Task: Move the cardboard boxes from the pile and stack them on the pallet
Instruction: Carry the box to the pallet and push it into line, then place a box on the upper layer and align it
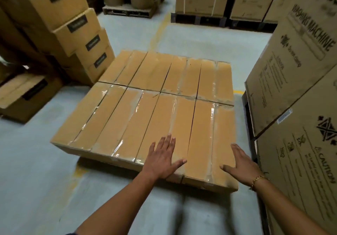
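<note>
On grey floor [32,161], taped boxes [145,107] (flat layer)

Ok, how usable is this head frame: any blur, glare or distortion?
Head view: stacked boxes at left are motion-blurred; tape on the pallet boxes shows glare; wide-angle bending tilts the washing machine carton; both hands stay fairly sharp.

The floor [36,161] carries my layer of taped boxes [145,107], a leaning pile [73,39] at left, one lone box [27,96], and washing-machine cartons [300,88] at right.
</note>
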The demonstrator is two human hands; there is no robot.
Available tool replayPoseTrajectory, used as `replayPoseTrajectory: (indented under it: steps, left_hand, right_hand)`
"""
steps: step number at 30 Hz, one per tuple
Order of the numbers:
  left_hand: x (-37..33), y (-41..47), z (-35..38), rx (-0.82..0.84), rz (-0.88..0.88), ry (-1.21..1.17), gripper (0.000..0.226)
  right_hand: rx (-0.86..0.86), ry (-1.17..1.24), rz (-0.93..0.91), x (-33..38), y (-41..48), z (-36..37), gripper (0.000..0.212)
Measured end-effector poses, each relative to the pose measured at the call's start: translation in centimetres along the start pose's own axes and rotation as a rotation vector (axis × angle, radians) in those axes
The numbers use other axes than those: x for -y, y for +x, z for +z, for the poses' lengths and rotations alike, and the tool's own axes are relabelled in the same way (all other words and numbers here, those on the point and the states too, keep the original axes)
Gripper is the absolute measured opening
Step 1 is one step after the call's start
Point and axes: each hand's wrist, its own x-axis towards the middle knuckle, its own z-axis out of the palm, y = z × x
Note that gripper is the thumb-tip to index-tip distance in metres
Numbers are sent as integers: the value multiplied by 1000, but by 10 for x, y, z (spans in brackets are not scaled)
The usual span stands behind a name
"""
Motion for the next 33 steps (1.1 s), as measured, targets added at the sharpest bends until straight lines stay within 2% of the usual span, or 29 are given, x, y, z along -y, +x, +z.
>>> replayPoseTrajectory:
  steps: [6,14,21,33]
  left_hand:
    - [11,-107,-144,36,-83,-141,88]
    - [66,-247,-284,-87,-263,-185,84]
    - [165,-328,-330,-171,-399,-206,84]
    - [345,-409,-377,-256,-504,-227,83]
  right_hand:
    - [58,-44,-94,107,-84,-95,100]
    - [104,-89,-268,252,-170,-187,97]
    - [123,-130,-408,386,-190,-193,97]
    - [176,-161,-598,627,-183,-154,93]
